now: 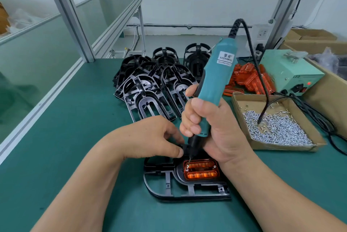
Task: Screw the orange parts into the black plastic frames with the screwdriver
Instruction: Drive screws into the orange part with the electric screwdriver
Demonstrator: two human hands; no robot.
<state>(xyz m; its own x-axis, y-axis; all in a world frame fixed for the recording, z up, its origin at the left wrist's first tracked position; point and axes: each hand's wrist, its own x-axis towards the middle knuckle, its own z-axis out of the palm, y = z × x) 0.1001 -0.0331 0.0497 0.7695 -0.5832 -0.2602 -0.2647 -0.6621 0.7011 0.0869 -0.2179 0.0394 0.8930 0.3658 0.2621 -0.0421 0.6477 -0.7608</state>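
One frame (187, 198), table's (56, 156) near edge: my left hand (150, 138) holds it, right hand (212, 126) grips screwdriver (216, 76); keep bit square on screw (187, 166).

Bench mat (75, 119): green, matt, smooth, rubbery look. Black frame (169, 191): hard moulded plastic, semi-gloss, edges catch light; stacked frames (148, 98) same plastic. Orange part (201, 173): translucent glossy plastic, ribbed inside; loose orange parts (246, 79) same. Screwdriver (214, 79): teal plastic body, satin, white paper-like label; its cable (253, 57) black, matt, rubbery. Screws (277, 128): bright shiny metal. Tray (251, 103): plain brown cardboard, matt, rough cut edges. Control box (281, 68): pale green paint, smooth, looks metal. Bench posts (72, 23): silvery brushed metal extrusion.
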